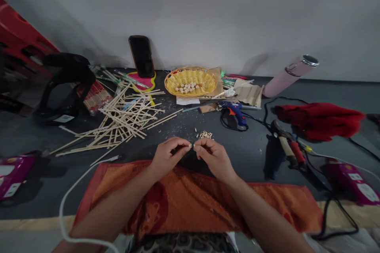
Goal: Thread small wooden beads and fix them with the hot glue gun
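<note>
Dark counter (243,154) against a pale wall (208,16). White label (63,118), far left, too small to read. Left hand (166,159) pinched around a tiny cream piece (190,146), rough-looking; right hand (216,161) pinched on a pale bit (194,147). Fingertips just apart, near a pile of short, light wooden pegs (206,134).

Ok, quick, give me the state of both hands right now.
Left hand: closed, pinching a small pale piece at the fingertips.
Right hand: closed in a pinch; whether it holds anything cannot be told.
</note>
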The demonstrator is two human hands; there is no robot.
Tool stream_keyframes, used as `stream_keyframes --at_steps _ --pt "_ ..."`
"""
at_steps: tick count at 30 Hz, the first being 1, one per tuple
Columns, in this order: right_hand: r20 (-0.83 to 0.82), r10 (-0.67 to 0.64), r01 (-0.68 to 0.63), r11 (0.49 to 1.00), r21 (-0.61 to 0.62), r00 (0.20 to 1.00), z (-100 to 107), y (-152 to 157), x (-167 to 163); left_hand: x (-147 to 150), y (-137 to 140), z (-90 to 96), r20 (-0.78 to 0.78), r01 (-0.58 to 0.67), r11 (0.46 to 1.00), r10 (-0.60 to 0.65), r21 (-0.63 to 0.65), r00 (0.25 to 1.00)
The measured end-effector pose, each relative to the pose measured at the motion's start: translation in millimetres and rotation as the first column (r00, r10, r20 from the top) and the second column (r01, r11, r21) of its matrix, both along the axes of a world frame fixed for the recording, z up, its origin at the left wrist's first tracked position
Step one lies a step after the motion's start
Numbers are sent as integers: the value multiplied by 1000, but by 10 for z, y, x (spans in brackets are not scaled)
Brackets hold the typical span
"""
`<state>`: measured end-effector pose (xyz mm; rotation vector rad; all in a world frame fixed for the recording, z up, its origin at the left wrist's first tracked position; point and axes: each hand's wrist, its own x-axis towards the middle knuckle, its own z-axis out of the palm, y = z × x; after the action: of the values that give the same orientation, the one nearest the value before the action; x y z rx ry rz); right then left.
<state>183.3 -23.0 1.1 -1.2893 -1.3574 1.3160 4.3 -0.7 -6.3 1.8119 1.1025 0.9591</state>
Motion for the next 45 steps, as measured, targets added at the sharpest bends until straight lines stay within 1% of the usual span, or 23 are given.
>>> stream_keyframes --at_steps 3,8,16,22,26,29,32,40,45 --pt "7 6 -6 1000 -10 1000 -9 -11 -6 -6 -4 -7 -15 -18 1000 19 23 1000" --pt "7 27 -27 1000 -16 1000 -41 -38 -29 -7 -20 -6 -44 -3 998 6 61 999" --pt "75 14 -16 1000 21 997 -70 -41 -34 -9 -18 -47 -63 4 989 5 151 998" --pt "83 27 -30 999 42 996 -83 -39 -49 -19 -21 -78 -77 26 978 -10 209 997" --pt "56 17 -19 999 26 998 -108 -43 -53 -21 -28 -85 -78 36 969 -17 243 997" --pt "-15 5 -5 1000 -6 1000 -116 -40 -64 -20 -29 -87 -81 37 964 -16 262 997" --pt "-78 18 -21 999 -38 997 -104 -44 -75 -21 -29 -90 -89 48 962 -25 269 996" --pt "-23 65 -66 997 -33 998 -108 -62 -54 -33 -32 -119 -118 62 949 -26 309 993" --pt "-56 85 -88 995 -44 995 -143 -46 -44 -32 -27 -121 -143 72 941 -25 329 989"
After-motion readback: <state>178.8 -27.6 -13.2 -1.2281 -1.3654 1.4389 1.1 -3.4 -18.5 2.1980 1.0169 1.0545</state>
